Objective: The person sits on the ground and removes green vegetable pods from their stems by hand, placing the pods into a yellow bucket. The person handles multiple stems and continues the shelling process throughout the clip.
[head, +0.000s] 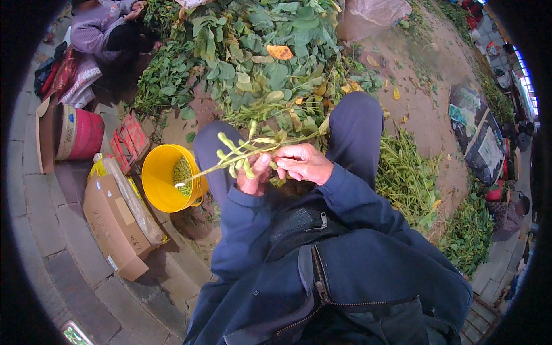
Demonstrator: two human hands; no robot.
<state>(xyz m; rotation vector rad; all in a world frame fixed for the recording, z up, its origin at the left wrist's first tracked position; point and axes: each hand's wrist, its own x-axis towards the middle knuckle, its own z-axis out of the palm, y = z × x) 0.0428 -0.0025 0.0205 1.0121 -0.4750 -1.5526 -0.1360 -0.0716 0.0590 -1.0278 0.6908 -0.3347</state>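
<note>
Between my knees, my left hand (254, 174) has its thumb and fingers closed on a green soybean stalk (235, 156) hung with pods. My right hand (304, 164) is close beside it, fingers bent against the pods and stalk; a small red thing shows at its fingertips. The stalk's bare cut end points left, over a yellow plastic bucket (154, 179) that holds shelled green beans. A large heap of leafy bean plants (276, 71) lies beyond my knees, and a pile of green stalks (405, 177) lies to the right of my leg.
Left of the bucket are a cardboard box (113, 222), a red plaited seat (130, 142) and a red tub (86, 133). Another person (97, 32) sits at the upper left. A black printed sack (476, 133) lies at the right, and a pinkish plastic bag (371, 17) at the top.
</note>
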